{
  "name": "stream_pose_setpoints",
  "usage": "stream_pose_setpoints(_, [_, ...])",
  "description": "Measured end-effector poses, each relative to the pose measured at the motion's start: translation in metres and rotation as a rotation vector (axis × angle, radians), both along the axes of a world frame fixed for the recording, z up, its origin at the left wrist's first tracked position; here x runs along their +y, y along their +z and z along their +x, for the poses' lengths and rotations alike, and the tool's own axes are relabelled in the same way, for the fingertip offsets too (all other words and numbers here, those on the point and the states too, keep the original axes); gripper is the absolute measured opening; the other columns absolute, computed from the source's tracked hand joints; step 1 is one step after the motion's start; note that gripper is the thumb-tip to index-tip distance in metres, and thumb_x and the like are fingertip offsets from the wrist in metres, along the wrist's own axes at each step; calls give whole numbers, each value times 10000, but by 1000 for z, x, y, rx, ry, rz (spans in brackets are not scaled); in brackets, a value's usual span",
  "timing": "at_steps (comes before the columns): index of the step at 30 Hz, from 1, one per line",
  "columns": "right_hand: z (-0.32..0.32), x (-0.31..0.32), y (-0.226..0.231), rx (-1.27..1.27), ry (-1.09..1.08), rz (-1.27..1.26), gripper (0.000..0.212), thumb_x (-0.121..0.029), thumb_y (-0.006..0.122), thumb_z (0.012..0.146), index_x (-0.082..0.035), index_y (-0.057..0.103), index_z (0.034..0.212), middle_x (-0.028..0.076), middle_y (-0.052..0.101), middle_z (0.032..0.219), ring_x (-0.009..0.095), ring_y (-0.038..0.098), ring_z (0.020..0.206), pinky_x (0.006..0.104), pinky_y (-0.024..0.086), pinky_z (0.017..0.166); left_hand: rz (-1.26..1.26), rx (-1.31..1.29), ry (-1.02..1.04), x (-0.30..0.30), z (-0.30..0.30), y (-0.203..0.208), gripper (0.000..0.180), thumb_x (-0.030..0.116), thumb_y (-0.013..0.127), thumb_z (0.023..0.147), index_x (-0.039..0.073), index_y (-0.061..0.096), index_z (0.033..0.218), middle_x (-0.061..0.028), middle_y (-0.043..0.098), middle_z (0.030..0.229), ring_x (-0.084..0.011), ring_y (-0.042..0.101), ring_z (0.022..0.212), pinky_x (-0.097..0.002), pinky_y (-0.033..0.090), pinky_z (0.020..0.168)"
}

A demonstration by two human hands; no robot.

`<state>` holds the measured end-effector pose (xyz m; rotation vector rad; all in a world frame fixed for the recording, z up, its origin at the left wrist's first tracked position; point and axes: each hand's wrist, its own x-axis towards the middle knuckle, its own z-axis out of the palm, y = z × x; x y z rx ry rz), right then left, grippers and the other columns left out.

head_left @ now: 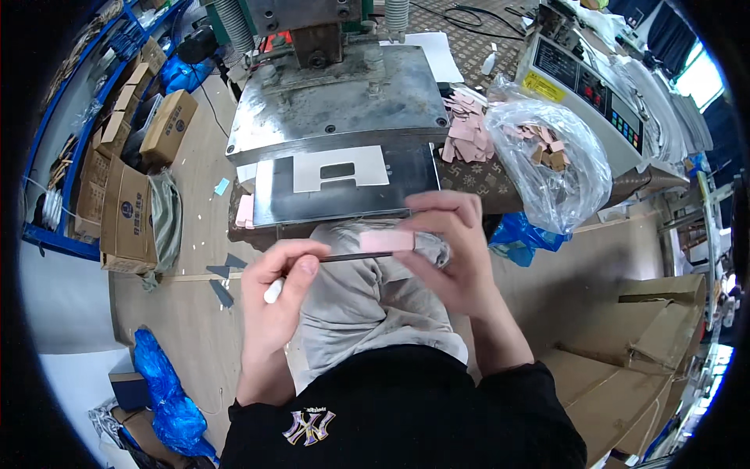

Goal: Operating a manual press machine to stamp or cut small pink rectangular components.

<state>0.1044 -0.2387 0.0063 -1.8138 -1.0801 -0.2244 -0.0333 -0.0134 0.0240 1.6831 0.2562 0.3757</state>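
Note:
In front of my lap, my left hand (281,285) is closed around a thin dark stick (353,256). A white rounded end (273,291) sticks out below its fingers; whether it belongs to the stick is hidden. My right hand (457,250), smeared by motion, holds a small pink rectangular piece (383,240) by its right end. The pink piece lies along the stick's far end. Beyond the hands, a pale sheet with a cut-out (308,172) rests on a black plate (273,205) under the metal press (336,109).
Loose pink pieces (469,129) are heaped right of the press, beside a clear plastic bag (539,184) with pink and brown pieces. A control box (586,86) stands behind. Cardboard boxes (129,211) and blue shelving (78,156) are left; large cardboard (617,375) is right.

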Motion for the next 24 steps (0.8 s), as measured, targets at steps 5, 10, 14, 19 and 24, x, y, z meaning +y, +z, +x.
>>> stream_pose_setpoints(5, [83, -25, -45, 3, -458, 69, 313, -54, 774, 851, -62, 676, 1149, 102, 627, 1283, 275, 557, 1186, 375, 424, 1039, 170, 57, 262, 34, 3, -20, 169, 132, 666, 1017, -15, 731, 1069, 26, 652, 826, -38, 518, 741, -213, 388, 644])
stream_pose_setpoints(10, [142, -30, -90, 19, -555, -11, 280, -69, 758, 882, -57, 679, 1150, 119, 624, 1287, 284, 560, 1185, 381, 434, 1040, 337, 26, 376, 69, 10, -46, 189, 155, 643, 1034, -8, 729, 1078, -14, 717, 923, -86, 628, 815, -224, 477, 746])
stream_pose_setpoints(14, [154, -31, -109, -30, -650, -87, 299, -75, 762, 878, -60, 685, 1167, 129, 630, 1281, 309, 563, 1189, 401, 435, 1044, 419, 173, 580, 94, 14, -66, 192, 164, 671, 1019, -9, 737, 1072, -30, 699, 852, -89, 584, 751, -267, 469, 681])
stream_pose_setpoints(19, [156, -28, -114, -198, -699, -153, 359, -108, 772, 878, -71, 684, 1224, 144, 632, 1291, 349, 558, 1211, 445, 417, 1063, 690, 266, 700, 130, 10, -86, 221, 188, 718, 983, -18, 731, 1062, -103, 757, 910, -153, 697, 776, -307, 538, 707])
stream_pose_setpoints(24, [152, -26, -114, -194, -710, -173, 353, -140, 756, 904, -62, 676, 1238, 148, 632, 1298, 355, 553, 1221, 448, 407, 1074, 591, 292, 670, 145, 13, -101, 268, 235, 770, 932, -21, 743, 1003, -104, 748, 826, -164, 682, 729, -327, 523, 684])
